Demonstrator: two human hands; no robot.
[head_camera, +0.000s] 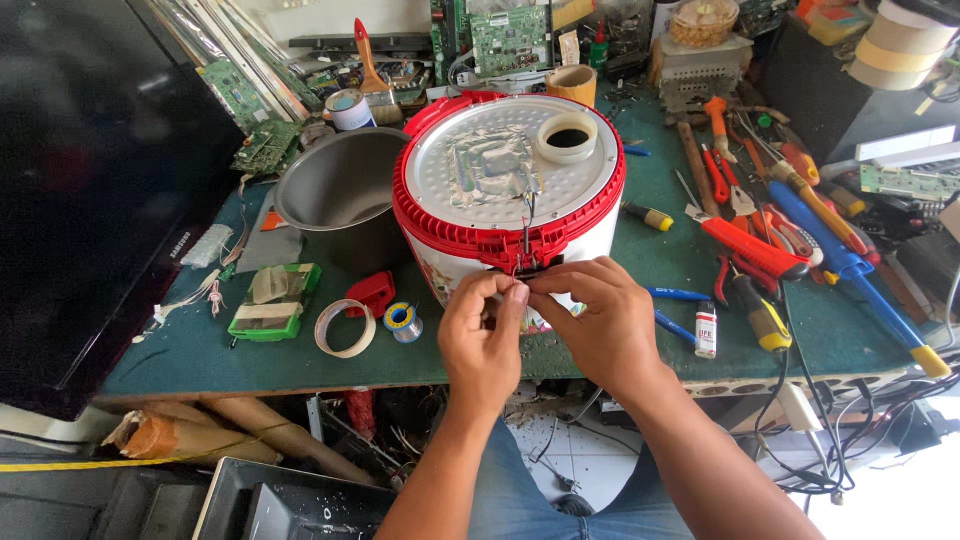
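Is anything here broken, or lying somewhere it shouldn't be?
The red and white cooker looks taken apart: thin wires stick out of its front edge, where the left hand and right hand pinch them. Its metal inner pot sits out on the bench beside it. A roll of tape rests on the cooker's foil-covered top.

One view only, from a camera on the person's head. It looks steeply down and forward over a green workbench (180, 350), near enough that both forearms rise from the bottom edge and the left hand (482, 335) and right hand (598, 325) sit just below centre. The cooker (505, 185) fills the middle. The far clutter of the bench reaches the top edge; the floor and the person's lap show at the bottom.
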